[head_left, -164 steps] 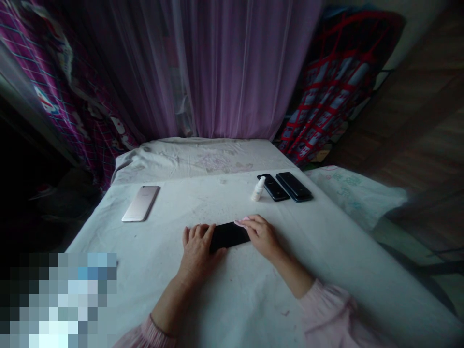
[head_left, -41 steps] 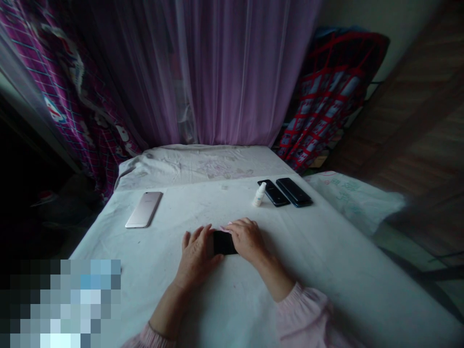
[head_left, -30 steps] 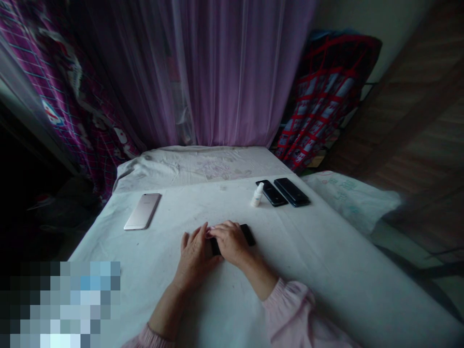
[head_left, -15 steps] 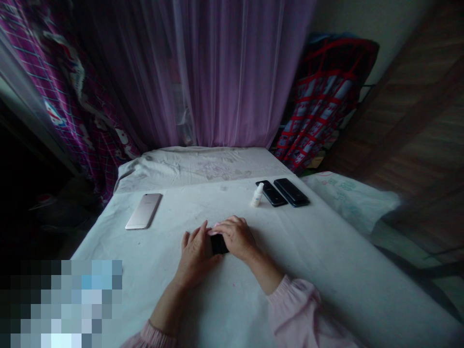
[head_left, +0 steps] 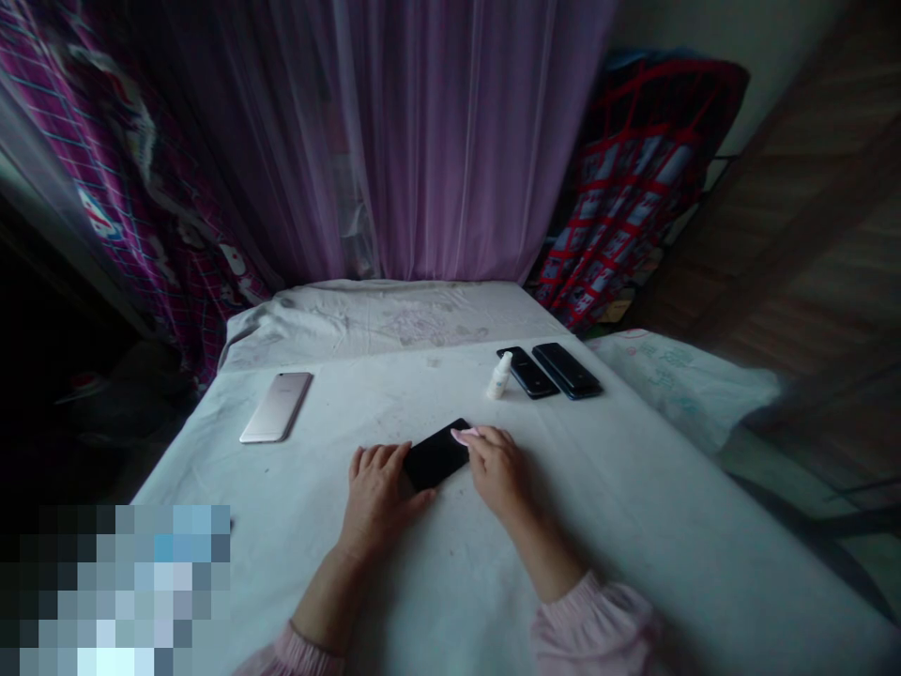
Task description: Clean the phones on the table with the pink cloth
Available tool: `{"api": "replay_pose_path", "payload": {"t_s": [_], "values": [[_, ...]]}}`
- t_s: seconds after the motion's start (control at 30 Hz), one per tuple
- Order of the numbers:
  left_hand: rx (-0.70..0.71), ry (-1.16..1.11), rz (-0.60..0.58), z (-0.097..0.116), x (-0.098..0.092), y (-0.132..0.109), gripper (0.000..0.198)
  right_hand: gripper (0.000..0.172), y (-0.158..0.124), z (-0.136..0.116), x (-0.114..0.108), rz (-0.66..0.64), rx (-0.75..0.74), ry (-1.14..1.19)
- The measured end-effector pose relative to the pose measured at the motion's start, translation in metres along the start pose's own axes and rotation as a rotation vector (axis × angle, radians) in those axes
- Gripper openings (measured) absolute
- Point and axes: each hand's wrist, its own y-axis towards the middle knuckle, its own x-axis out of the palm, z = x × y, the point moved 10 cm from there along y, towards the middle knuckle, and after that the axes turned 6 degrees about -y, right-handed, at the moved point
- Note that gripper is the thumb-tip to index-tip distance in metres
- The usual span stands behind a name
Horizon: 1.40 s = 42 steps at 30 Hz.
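A black smartphone [head_left: 436,457] lies flat and slanted on the white-covered table, its dark screen facing up. My left hand [head_left: 378,493] grips the phone's left end, thumb along the near edge and fingers at the far side. Between the fingers of my right hand [head_left: 498,469] is a small pink cloth [head_left: 463,436], pressed on the screen near the phone's right end. Beyond my right hand stands a small white spray bottle [head_left: 499,376], upright.
Two dark phones [head_left: 529,373] [head_left: 567,370] lie side by side behind the bottle. At the left is a pale rose-gold phone [head_left: 277,407], back up. A purple curtain [head_left: 450,141] hangs behind the table; a plastic sheet [head_left: 682,380] lies off its right side.
My right hand has slid right along the screen with the pink cloth, uncovering most of the phone. My left hand keeps its hold on the left end.
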Motion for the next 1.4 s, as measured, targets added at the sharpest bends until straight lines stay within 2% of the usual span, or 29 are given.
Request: {"api": "replay_pose_path", "payload": {"t_s": [0.13,0.23,0.3,0.53,0.63,0.83,1.13,1.4], "values": [[-0.03,0.047,0.026,-0.002,-0.003,-0.001,0.06,0.039,-0.008,-0.044,0.011,-0.095,-0.127,0.087],[-0.078,0.103,0.064,-0.004,-0.009,-0.002,0.062,0.036,-0.013,-0.06,0.015,-0.138,-0.178,0.165],[-0.1,0.14,0.082,-0.005,-0.013,-0.002,0.063,0.037,-0.011,-0.057,0.017,-0.126,-0.163,0.194],[-0.08,0.174,0.043,0.002,-0.014,-0.006,0.062,0.036,0.014,-0.01,0.021,0.014,-0.007,0.147],[-0.062,0.169,0.018,0.006,-0.013,-0.007,0.058,0.036,0.02,0.001,0.021,0.047,0.054,0.131],[-0.062,0.16,0.01,0.004,-0.01,-0.006,0.053,0.039,0.019,-0.004,0.022,0.045,0.048,0.163],[-0.05,0.136,0.041,-0.001,-0.002,-0.003,0.053,0.038,-0.008,-0.036,0.025,-0.047,0.045,0.26],[-0.054,0.111,0.057,-0.002,-0.003,-0.004,0.051,0.032,0.0,-0.026,0.024,-0.013,0.112,0.285]]}}
